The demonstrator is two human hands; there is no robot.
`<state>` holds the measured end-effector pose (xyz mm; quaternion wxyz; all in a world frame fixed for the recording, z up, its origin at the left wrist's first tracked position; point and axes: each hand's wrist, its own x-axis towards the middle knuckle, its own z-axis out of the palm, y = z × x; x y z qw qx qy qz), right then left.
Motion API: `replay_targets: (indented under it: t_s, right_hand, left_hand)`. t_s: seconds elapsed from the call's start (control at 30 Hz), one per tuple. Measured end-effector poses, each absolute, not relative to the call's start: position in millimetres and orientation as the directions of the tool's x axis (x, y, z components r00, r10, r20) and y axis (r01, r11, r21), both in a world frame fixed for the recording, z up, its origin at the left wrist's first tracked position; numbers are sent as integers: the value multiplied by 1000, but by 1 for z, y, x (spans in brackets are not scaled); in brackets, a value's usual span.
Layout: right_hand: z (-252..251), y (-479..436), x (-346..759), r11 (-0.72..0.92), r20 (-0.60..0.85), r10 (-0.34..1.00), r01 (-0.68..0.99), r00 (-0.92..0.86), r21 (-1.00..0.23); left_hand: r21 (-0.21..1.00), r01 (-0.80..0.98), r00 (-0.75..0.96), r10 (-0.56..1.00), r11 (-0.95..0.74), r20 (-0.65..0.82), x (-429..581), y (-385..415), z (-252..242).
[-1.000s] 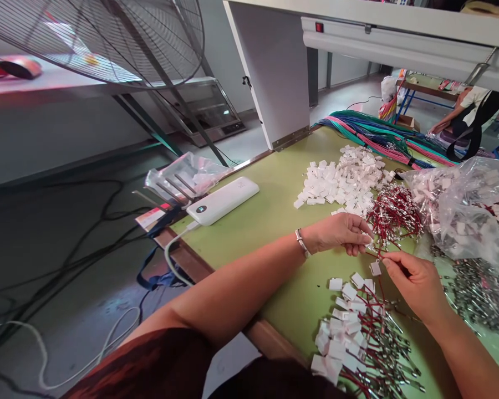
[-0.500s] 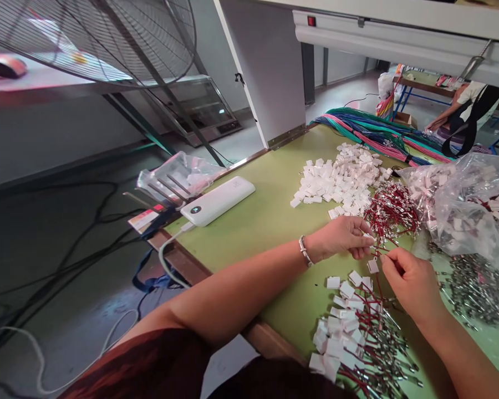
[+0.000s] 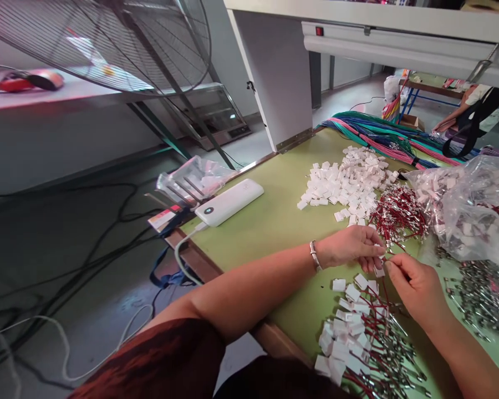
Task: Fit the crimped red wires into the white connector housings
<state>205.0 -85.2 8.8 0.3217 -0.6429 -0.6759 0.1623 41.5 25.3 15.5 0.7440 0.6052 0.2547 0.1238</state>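
Over the green counter (image 3: pixel 274 221), the left hand (image 3: pixel 353 247) pinches a small white plastic housing (image 3: pixel 381 251); the right hand (image 3: pixel 418 284) pinches a thin red wire (image 3: pixel 388 256) just beside it.

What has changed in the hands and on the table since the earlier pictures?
The left hand has moved slightly toward the right hand, so the two are closer together. It now partly covers a white piece that showed clearly before. Nothing is visibly taken or let go. The white pile, the red wires and the power bank stayed in place.
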Motion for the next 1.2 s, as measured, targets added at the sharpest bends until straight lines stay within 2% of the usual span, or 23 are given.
replay_targets:
  t_s: [0.07,0.1,0.13,0.2,0.27,0.33,0.4,0.47,0.63,0.73,0.8,0.87,0.93,1.0,1.1,1.2]
  right_hand:
    - [13,-87,204,112,189,982,724,27,-681]
    - [17,-88,203,120,156,988,708,-14,-696]
    - [21,-89,203,138,106,990,696,-89,-704]
    - [29,-92,203,183,-24,959,682,-282,-708]
    - [34,-92,208,191,-100,928,689,-359,-699]
    - [33,-90,217,142,-59,968,733,-242,-665]
    - [27,-84,227,79,54,997,791,-59,-607]
    - [18,-77,235,68,143,990,837,13,-542]
    - [-4,-66,237,122,255,966,932,-32,-343]
    - [-12,-61,233,98,274,961,976,-42,-196]
    - [-16,-59,231,87,244,968,988,-54,-128]
    - [-17,-58,231,86,224,973,991,-60,-104]
    - [-16,-59,231,101,238,969,987,-69,-123]
    - [-12,-61,232,141,297,951,974,-84,-175]
    - [-5,-66,232,201,413,907,946,-82,-253]
    - [0,-71,228,231,462,883,931,-78,-284]
  left_hand:
    - [964,266,806,551,-10,-216,30,39,26]
    - [925,352,725,667,-141,-173,23,47,30]
    - [852,463,597,797,-244,-96,16,56,32]
    - [649,689,409,912,-323,20,6,72,30]
    - [473,820,380,925,-322,-29,1,82,23]
    - [376,861,403,911,-344,-91,3,85,14]
    - [353,851,450,886,-389,-107,6,84,9]
    - [364,825,493,866,-433,-86,8,81,8]
    - [428,773,523,852,-468,-12,8,78,9]
    - [498,730,529,848,-468,21,8,77,11]
    - [599,668,527,849,-440,35,8,76,15]
    - [751,560,534,845,-351,-3,9,73,21]
    - [885,427,556,826,-185,-95,10,69,25]
    - [957,289,578,795,13,-185,13,65,27]
    - [957,100,627,729,274,-274,18,62,22]
    - [902,-4,707,639,432,-303,22,61,14]
